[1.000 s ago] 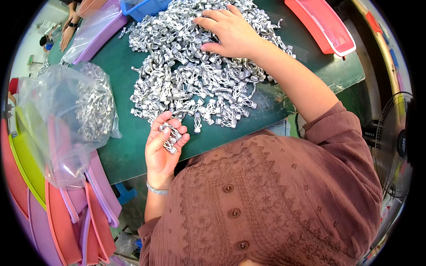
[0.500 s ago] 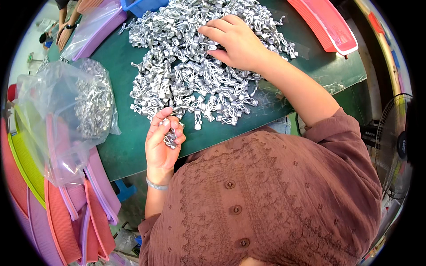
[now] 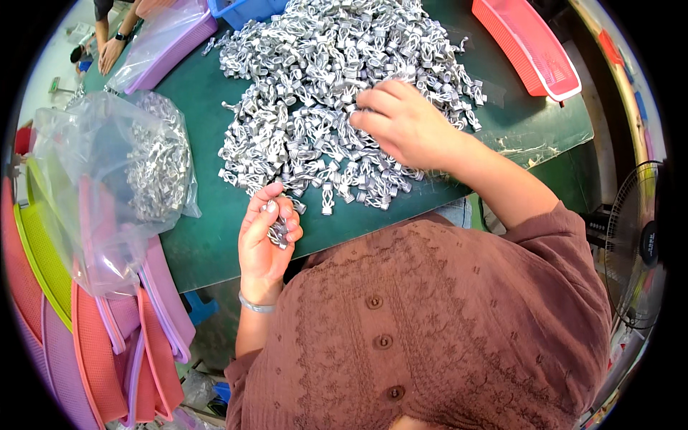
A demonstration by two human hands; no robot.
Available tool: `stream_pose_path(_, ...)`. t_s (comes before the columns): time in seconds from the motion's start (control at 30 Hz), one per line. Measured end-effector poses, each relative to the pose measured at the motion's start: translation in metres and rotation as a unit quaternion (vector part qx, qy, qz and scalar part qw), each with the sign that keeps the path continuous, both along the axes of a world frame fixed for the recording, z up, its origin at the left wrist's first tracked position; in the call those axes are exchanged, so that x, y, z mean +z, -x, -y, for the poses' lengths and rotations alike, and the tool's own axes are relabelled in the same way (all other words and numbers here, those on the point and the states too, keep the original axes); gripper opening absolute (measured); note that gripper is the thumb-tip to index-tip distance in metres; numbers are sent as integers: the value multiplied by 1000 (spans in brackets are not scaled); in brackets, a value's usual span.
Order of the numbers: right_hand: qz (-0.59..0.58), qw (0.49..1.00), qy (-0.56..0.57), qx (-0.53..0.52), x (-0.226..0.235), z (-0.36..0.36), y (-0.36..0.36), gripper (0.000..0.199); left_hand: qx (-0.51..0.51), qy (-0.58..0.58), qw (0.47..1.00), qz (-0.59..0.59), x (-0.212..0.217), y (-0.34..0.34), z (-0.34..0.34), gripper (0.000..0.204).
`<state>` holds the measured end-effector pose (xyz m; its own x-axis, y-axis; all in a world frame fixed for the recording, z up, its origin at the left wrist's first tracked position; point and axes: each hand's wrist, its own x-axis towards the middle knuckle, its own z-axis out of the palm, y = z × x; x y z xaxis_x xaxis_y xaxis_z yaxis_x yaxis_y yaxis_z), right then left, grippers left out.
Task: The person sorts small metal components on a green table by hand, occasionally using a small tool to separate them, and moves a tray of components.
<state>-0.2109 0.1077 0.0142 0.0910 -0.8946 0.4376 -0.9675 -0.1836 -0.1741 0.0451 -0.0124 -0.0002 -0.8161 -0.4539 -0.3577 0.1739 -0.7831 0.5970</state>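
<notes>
A wide heap of small silver-grey pieces, each with a ribbed block end and twisted loops, is spread over the green table. My left hand is at the heap's near edge, palm turned up. Its fingers and thumb are curled around several of these silver looped pieces. Over the right part of the heap is my right hand, back upward, slightly blurred. Its fingers are bent and drawn in; the thumb is hidden, and what they hold cannot be made out. A single looped piece lies at the heap's near edge.
At left, a clear plastic bag holds more silver pieces, beside stacked coloured baskets. A purple basket and blue bin stand far left; a pink basket far right. Another person's hands show top left. A fan stands right.
My right hand has moved nearer and to the right across the heap, its fingers now drawn in. My left hand stays curled around its pieces. The whole view has shifted slightly.
</notes>
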Motion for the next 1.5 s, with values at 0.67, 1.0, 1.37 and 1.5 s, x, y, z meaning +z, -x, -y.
stream_pose_path(0.67,75,989,-33,-124,-2,26,-11,50,-14,-10,1000,-6,0,0,-1,23)
stream_pose_path(1.0,46,998,-48,-15,3,18,-33,42,-12,-20,1000,-3,-1,5,-5,22)
stream_pose_path(1.37,67,988,-75,114,-3,-3,-42,31,-8,-19,1000,-3,1,-1,-4,22)
stream_pose_path(1.5,94,986,-69,122,-1,-12,-40,27,-7,-16,1000,-1,1,0,-4,23)
